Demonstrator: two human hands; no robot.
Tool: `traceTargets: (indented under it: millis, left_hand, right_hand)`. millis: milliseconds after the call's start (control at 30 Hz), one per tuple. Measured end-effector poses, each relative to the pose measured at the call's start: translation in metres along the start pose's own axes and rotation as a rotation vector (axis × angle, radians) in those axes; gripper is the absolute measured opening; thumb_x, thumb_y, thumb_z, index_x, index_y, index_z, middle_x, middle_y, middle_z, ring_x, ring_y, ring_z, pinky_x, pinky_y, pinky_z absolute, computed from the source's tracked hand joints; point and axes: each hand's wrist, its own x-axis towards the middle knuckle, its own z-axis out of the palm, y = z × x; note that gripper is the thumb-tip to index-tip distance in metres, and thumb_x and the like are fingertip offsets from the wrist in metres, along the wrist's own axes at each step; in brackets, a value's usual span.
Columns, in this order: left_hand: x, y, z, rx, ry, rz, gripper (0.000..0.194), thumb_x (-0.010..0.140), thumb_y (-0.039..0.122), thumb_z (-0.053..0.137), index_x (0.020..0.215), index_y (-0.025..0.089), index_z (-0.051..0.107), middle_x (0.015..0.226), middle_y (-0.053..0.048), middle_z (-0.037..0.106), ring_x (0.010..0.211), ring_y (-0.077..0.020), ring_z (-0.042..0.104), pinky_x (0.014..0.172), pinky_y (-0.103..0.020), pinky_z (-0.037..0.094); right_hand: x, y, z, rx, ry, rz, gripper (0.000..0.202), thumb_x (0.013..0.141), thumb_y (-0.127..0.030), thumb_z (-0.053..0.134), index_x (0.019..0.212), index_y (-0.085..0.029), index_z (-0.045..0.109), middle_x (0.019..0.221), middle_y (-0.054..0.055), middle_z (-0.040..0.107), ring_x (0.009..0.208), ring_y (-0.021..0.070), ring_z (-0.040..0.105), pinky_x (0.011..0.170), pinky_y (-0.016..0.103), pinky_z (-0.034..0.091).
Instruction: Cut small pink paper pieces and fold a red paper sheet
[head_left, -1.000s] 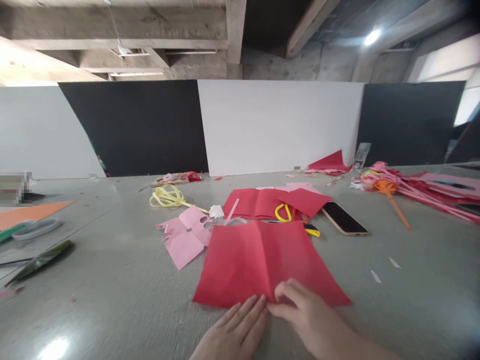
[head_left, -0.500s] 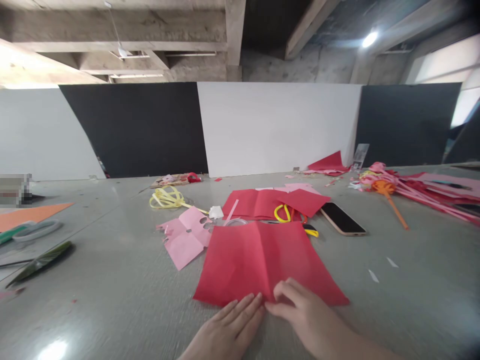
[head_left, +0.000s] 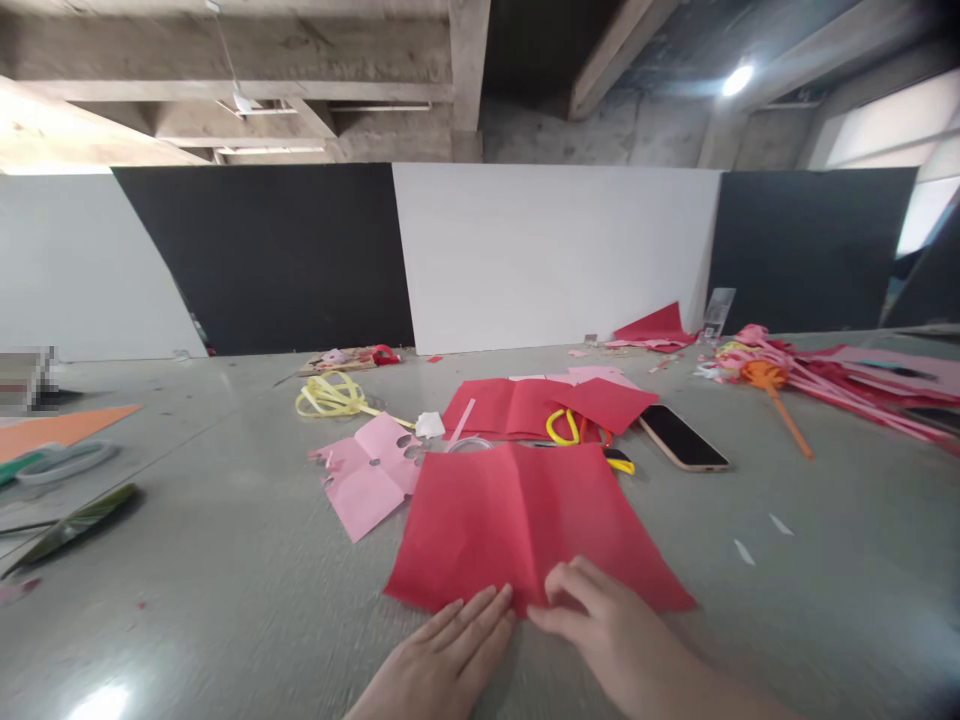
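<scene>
A creased sheet of red paper (head_left: pixel 480 520) lies on the grey table in front of me, with a fold line down its middle. My left hand (head_left: pixel 454 645) rests flat with fingers stretched out, its fingertips on the sheet's near edge left of the crease. At that same edge, just right of the crease, my right hand (head_left: pixel 600 620) has its fingers bent and touches the paper with thumb and fingertips; whether it pinches the edge is hard to see. Cut pink paper (head_left: pixel 371 475) lies left of the sheet. Beyond are yellow-handled scissors (head_left: pixel 562 427) and more red paper (head_left: pixel 487 405).
A phone (head_left: pixel 682 438) lies right of the scissors. Yellow ribbon (head_left: pixel 330 395) is at the back left. Orange paper (head_left: pixel 67 430) and a green-wrapped item (head_left: pixel 82 525) are at far left. Pink strips and an orange flower (head_left: pixel 765 375) lie at right, near white scraps (head_left: pixel 743 552).
My left hand has slid slightly left along the near edge, away from the crease. My right hand has hardly moved. The whole view has shifted a little.
</scene>
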Motion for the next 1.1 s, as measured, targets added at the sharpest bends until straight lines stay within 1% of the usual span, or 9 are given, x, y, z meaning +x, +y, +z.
traceTargets:
  millis: [167, 267, 433, 533, 633, 800, 933, 1033, 1100]
  left_hand:
    - [0.0, -0.001, 0.005, -0.01, 0.018, -0.005, 0.061, 0.078, 0.003, 0.042, 0.135, 0.011, 0.026, 0.139, -0.009, 0.016, 0.126, -0.0226, 0.025, 0.099, -0.035, 0.031]
    - [-0.003, -0.003, 0.011, -0.014, 0.029, -0.015, 0.064, 0.077, 0.001, 0.042, 0.137, 0.012, 0.022, 0.139, -0.009, 0.016, 0.126, -0.0228, 0.025, 0.1, -0.035, 0.031]
    - [-0.009, -0.007, 0.02, -0.039, 0.129, 0.001, 0.073, 0.081, 0.004, 0.04, 0.139, 0.021, -0.003, 0.141, -0.006, 0.013, 0.127, -0.0209, 0.024, 0.1, -0.034, 0.03]
    - [-0.01, -0.008, 0.02, -0.053, 0.157, 0.005, 0.074, 0.084, 0.006, 0.039, 0.138, 0.023, -0.009, 0.141, -0.006, 0.014, 0.127, -0.0205, 0.025, 0.1, -0.034, 0.03]
    - [-0.01, -0.008, 0.017, -0.07, 0.148, 0.011, 0.073, 0.085, 0.007, 0.04, 0.138, 0.023, -0.007, 0.141, -0.006, 0.016, 0.126, -0.0204, 0.026, 0.1, -0.033, 0.031]
    - [-0.017, -0.009, 0.01, -0.121, 0.151, 0.002, 0.069, 0.087, 0.015, 0.041, 0.139, 0.024, -0.003, 0.142, -0.004, 0.017, 0.127, -0.0197, 0.026, 0.101, -0.032, 0.03]
    - [-0.023, -0.007, 0.002, -0.146, 0.151, -0.025, 0.063, 0.087, 0.022, 0.043, 0.14, 0.022, 0.008, 0.141, -0.004, 0.021, 0.126, -0.0199, 0.028, 0.102, -0.032, 0.029]
    - [-0.027, -0.006, -0.004, -0.146, 0.143, -0.054, 0.059, 0.087, 0.022, 0.043, 0.139, 0.022, 0.014, 0.14, -0.003, 0.023, 0.126, -0.0191, 0.029, 0.102, -0.032, 0.029]
    - [-0.031, -0.006, -0.006, -0.142, 0.141, -0.06, 0.06, 0.087, 0.021, 0.043, 0.139, 0.023, 0.014, 0.14, -0.003, 0.023, 0.125, -0.0191, 0.03, 0.101, -0.032, 0.03]
  right_hand:
    - [-0.001, 0.001, 0.001, -0.008, -0.003, -0.004, 0.027, 0.087, -0.017, 0.046, 0.104, -0.03, 0.061, 0.09, 0.002, 0.056, 0.084, 0.0157, 0.052, 0.073, 0.026, 0.046]
    - [-0.001, 0.001, 0.001, -0.025, 0.017, -0.003, 0.026, 0.086, -0.018, 0.047, 0.103, -0.03, 0.062, 0.09, 0.002, 0.057, 0.084, 0.0159, 0.052, 0.074, 0.027, 0.046]
    - [-0.001, 0.0, -0.001, -0.037, 0.02, -0.02, 0.027, 0.086, -0.016, 0.047, 0.103, -0.029, 0.063, 0.09, 0.003, 0.057, 0.084, 0.0162, 0.052, 0.074, 0.028, 0.046]
    - [0.0, -0.001, -0.004, -0.02, -0.002, -0.002, 0.028, 0.084, -0.014, 0.048, 0.103, -0.029, 0.062, 0.091, 0.003, 0.057, 0.084, 0.0169, 0.052, 0.074, 0.029, 0.046]
    - [0.0, -0.001, -0.005, -0.011, -0.03, 0.007, 0.03, 0.083, -0.011, 0.049, 0.103, -0.029, 0.062, 0.091, 0.002, 0.057, 0.085, 0.0173, 0.052, 0.075, 0.03, 0.047]
    - [0.0, -0.001, -0.004, -0.002, -0.006, 0.015, 0.028, 0.083, -0.012, 0.05, 0.102, -0.029, 0.062, 0.091, 0.001, 0.057, 0.085, 0.0165, 0.052, 0.076, 0.029, 0.046]
    - [0.0, -0.002, -0.005, 0.006, -0.024, 0.014, 0.03, 0.082, -0.01, 0.05, 0.102, -0.029, 0.062, 0.092, 0.001, 0.057, 0.086, 0.0164, 0.052, 0.075, 0.029, 0.046]
    - [0.001, -0.003, -0.007, 0.019, -0.017, 0.006, 0.028, 0.084, -0.011, 0.048, 0.102, -0.028, 0.062, 0.09, 0.002, 0.056, 0.085, 0.0162, 0.051, 0.075, 0.028, 0.046]
    - [0.001, -0.003, -0.007, 0.027, -0.012, 0.001, 0.028, 0.085, -0.012, 0.047, 0.102, -0.028, 0.062, 0.09, 0.002, 0.056, 0.085, 0.0165, 0.051, 0.075, 0.029, 0.045]
